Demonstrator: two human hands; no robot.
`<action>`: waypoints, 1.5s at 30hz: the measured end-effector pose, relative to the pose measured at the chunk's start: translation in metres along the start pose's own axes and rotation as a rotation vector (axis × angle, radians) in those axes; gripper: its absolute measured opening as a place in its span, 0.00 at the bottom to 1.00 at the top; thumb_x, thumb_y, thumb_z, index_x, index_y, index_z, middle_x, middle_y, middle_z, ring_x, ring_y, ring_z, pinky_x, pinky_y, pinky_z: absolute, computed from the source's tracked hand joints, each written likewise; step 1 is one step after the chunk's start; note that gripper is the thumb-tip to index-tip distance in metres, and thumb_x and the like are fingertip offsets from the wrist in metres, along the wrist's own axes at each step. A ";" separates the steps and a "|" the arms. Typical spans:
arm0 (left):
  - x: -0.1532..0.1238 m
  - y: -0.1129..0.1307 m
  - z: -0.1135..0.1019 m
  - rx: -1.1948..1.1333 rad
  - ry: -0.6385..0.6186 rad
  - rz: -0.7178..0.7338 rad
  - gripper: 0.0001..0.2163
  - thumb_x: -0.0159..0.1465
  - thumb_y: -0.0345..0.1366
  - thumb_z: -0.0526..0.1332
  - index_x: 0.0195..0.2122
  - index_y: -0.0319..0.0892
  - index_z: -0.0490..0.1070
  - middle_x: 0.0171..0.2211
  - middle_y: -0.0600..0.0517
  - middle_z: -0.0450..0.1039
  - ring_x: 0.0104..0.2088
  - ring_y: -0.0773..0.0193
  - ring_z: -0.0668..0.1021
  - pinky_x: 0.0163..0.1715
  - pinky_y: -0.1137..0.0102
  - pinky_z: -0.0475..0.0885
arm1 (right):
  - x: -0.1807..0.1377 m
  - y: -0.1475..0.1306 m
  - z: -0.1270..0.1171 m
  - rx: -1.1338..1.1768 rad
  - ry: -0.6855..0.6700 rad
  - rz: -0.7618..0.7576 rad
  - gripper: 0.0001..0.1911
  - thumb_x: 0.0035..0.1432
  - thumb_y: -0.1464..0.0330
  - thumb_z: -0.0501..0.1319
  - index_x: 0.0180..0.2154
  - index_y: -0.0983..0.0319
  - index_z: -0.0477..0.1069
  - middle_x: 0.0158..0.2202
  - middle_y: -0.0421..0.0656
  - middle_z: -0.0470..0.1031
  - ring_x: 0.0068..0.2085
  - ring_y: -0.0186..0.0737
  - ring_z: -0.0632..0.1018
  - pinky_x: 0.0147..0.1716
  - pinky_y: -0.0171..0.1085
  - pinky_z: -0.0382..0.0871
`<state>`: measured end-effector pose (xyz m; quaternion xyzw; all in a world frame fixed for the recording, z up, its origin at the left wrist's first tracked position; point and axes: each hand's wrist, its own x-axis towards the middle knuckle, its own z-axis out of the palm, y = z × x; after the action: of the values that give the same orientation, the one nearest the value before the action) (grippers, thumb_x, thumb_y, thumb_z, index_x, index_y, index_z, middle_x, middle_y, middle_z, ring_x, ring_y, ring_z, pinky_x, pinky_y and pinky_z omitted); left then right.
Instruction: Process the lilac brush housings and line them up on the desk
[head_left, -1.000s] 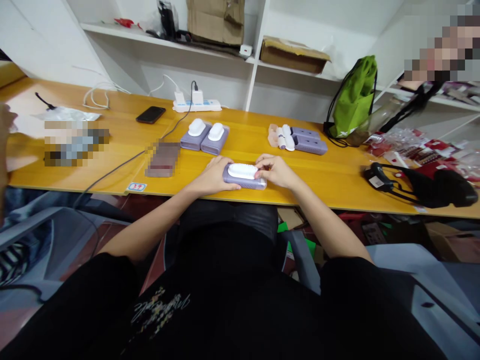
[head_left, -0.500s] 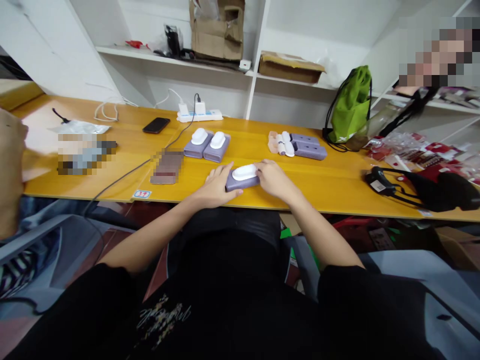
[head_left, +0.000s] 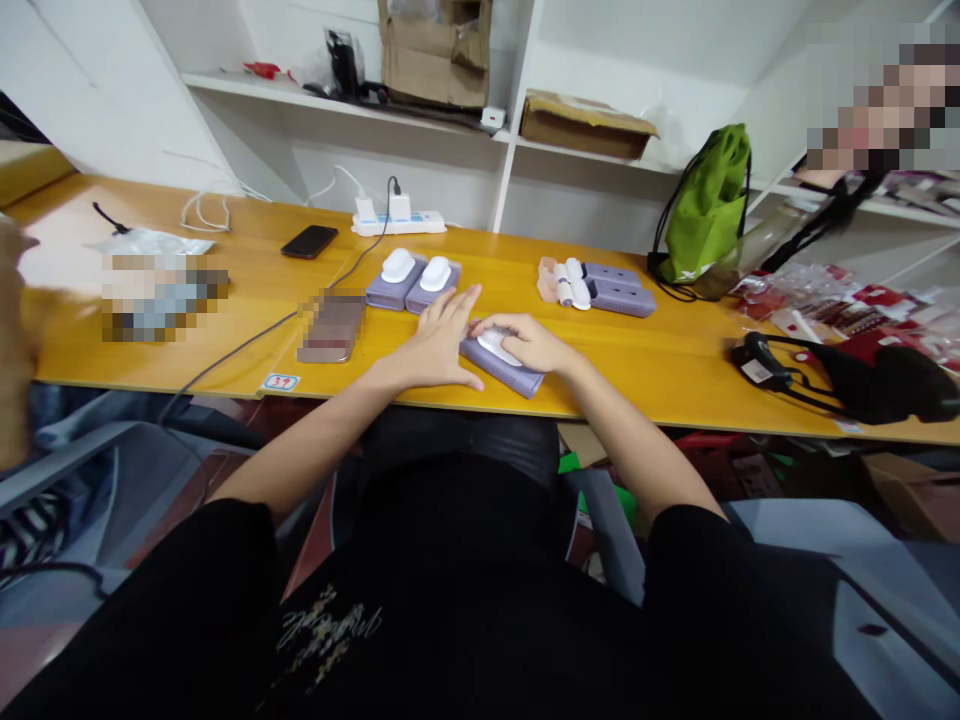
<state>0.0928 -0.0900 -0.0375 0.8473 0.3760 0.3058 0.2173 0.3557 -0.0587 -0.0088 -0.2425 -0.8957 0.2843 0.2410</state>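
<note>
A lilac box with a white insert (head_left: 504,363) lies at the near edge of the yellow table (head_left: 675,365), turned at an angle. My right hand (head_left: 525,343) rests on top of it, fingers curled over the white insert. My left hand (head_left: 435,340) lies flat and open just left of the box, fingers stretched toward two more lilac boxes with white inserts (head_left: 414,280). Further right lie other lilac boxes with loose white and pink parts (head_left: 592,285).
A black phone (head_left: 309,241), a power strip (head_left: 398,218) with cables and a blurred card (head_left: 331,325) sit to the left. A green bag (head_left: 706,205) and black straps (head_left: 847,375) are on the right. Shelves hold cardboard boxes (head_left: 433,50). Another person's hand (head_left: 15,330) shows at far left.
The box has been turned from lying crosswise to lying at an angle. My left hand let go of it and opened flat beside it. My right hand moved onto its top.
</note>
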 end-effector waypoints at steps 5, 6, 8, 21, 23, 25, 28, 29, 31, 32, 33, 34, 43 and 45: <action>0.021 -0.019 0.008 -0.121 -0.080 0.030 0.69 0.49 0.60 0.86 0.85 0.46 0.51 0.77 0.31 0.68 0.77 0.27 0.72 0.77 0.36 0.66 | 0.000 -0.020 0.008 -0.207 -0.016 -0.097 0.18 0.67 0.68 0.59 0.54 0.57 0.81 0.61 0.52 0.85 0.64 0.57 0.81 0.71 0.58 0.72; 0.021 -0.022 0.009 -0.097 -0.074 0.031 0.64 0.49 0.60 0.85 0.82 0.45 0.58 0.75 0.32 0.71 0.75 0.28 0.73 0.76 0.37 0.67 | -0.001 -0.025 0.011 -0.239 -0.022 -0.122 0.16 0.70 0.65 0.61 0.55 0.57 0.80 0.62 0.53 0.84 0.66 0.58 0.80 0.72 0.59 0.71; 0.018 -0.026 0.012 -0.032 -0.079 0.040 0.48 0.53 0.60 0.83 0.71 0.45 0.73 0.67 0.36 0.76 0.70 0.30 0.76 0.73 0.39 0.70 | -0.003 -0.032 0.016 -0.268 -0.053 -0.156 0.16 0.73 0.58 0.65 0.57 0.56 0.79 0.62 0.53 0.83 0.65 0.60 0.78 0.71 0.59 0.70; 0.008 -0.025 0.011 -0.010 -0.065 0.036 0.32 0.53 0.59 0.83 0.50 0.48 0.76 0.53 0.44 0.75 0.60 0.37 0.77 0.67 0.42 0.75 | -0.001 -0.028 0.021 -0.244 -0.017 -0.092 0.11 0.66 0.56 0.68 0.45 0.53 0.73 0.49 0.48 0.81 0.53 0.56 0.78 0.60 0.54 0.73; 0.007 -0.024 0.011 -0.002 -0.067 0.013 0.34 0.52 0.60 0.83 0.52 0.48 0.77 0.54 0.44 0.75 0.61 0.36 0.77 0.68 0.42 0.75 | -0.004 -0.028 0.018 -0.217 -0.015 -0.085 0.12 0.68 0.55 0.68 0.48 0.52 0.75 0.52 0.48 0.82 0.55 0.57 0.79 0.62 0.55 0.74; 0.005 -0.024 0.012 0.001 -0.057 -0.019 0.38 0.52 0.61 0.84 0.57 0.47 0.77 0.55 0.43 0.74 0.62 0.35 0.77 0.68 0.41 0.75 | -0.008 -0.030 0.013 -0.209 0.001 -0.058 0.17 0.70 0.54 0.68 0.55 0.53 0.78 0.58 0.50 0.82 0.60 0.59 0.79 0.66 0.57 0.73; 0.001 -0.022 0.013 0.007 -0.034 -0.045 0.44 0.51 0.62 0.84 0.64 0.46 0.75 0.60 0.40 0.74 0.65 0.34 0.77 0.72 0.39 0.73 | -0.016 -0.035 0.004 -0.298 0.060 0.068 0.24 0.72 0.51 0.69 0.62 0.56 0.80 0.61 0.54 0.80 0.62 0.63 0.78 0.68 0.61 0.72; 0.001 -0.021 0.013 0.011 -0.029 -0.046 0.46 0.51 0.62 0.85 0.66 0.46 0.75 0.61 0.40 0.73 0.66 0.33 0.77 0.73 0.39 0.71 | -0.018 -0.037 0.002 -0.341 0.067 0.119 0.25 0.72 0.50 0.70 0.60 0.57 0.81 0.58 0.55 0.81 0.60 0.64 0.79 0.66 0.61 0.73; -0.001 -0.021 0.014 0.015 -0.020 -0.045 0.48 0.52 0.62 0.84 0.68 0.45 0.74 0.63 0.38 0.73 0.68 0.33 0.76 0.76 0.40 0.69 | -0.020 -0.040 -0.001 -0.405 0.055 0.187 0.22 0.73 0.50 0.69 0.55 0.60 0.84 0.52 0.55 0.81 0.54 0.63 0.80 0.60 0.58 0.76; -0.002 -0.021 0.014 0.013 -0.016 -0.044 0.48 0.53 0.62 0.84 0.69 0.44 0.73 0.64 0.38 0.73 0.68 0.33 0.76 0.76 0.40 0.68 | -0.020 -0.042 -0.001 -0.419 0.045 0.197 0.21 0.74 0.51 0.69 0.52 0.61 0.85 0.50 0.54 0.82 0.52 0.61 0.81 0.58 0.56 0.76; -0.002 -0.021 0.014 0.008 -0.011 -0.041 0.48 0.53 0.62 0.84 0.69 0.45 0.73 0.65 0.38 0.73 0.69 0.33 0.76 0.76 0.39 0.68 | -0.020 -0.043 -0.001 -0.424 0.043 0.194 0.19 0.75 0.52 0.68 0.51 0.61 0.86 0.48 0.54 0.82 0.50 0.59 0.81 0.56 0.54 0.76; -0.002 -0.021 0.015 0.001 -0.005 -0.035 0.48 0.53 0.62 0.84 0.69 0.46 0.72 0.66 0.38 0.73 0.69 0.33 0.76 0.76 0.39 0.68 | -0.020 -0.044 0.000 -0.423 0.049 0.186 0.17 0.75 0.54 0.68 0.50 0.60 0.86 0.47 0.53 0.82 0.50 0.58 0.81 0.55 0.53 0.75; -0.003 -0.022 0.015 -0.009 -0.010 -0.032 0.45 0.52 0.64 0.84 0.65 0.49 0.74 0.62 0.41 0.75 0.66 0.35 0.76 0.72 0.39 0.72 | -0.024 -0.043 0.006 -0.381 0.138 0.196 0.15 0.75 0.56 0.70 0.52 0.58 0.88 0.50 0.52 0.84 0.51 0.57 0.83 0.55 0.51 0.76; -0.003 -0.021 0.015 -0.015 -0.007 -0.026 0.45 0.52 0.64 0.84 0.65 0.49 0.74 0.62 0.41 0.74 0.67 0.35 0.76 0.73 0.39 0.71 | -0.025 -0.042 0.007 -0.377 0.144 0.204 0.15 0.76 0.56 0.70 0.52 0.59 0.88 0.50 0.52 0.84 0.50 0.57 0.83 0.56 0.52 0.76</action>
<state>0.0907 -0.0817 -0.0615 0.8419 0.3837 0.3026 0.2289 0.3583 -0.1064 0.0047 -0.3925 -0.8842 0.1165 0.2248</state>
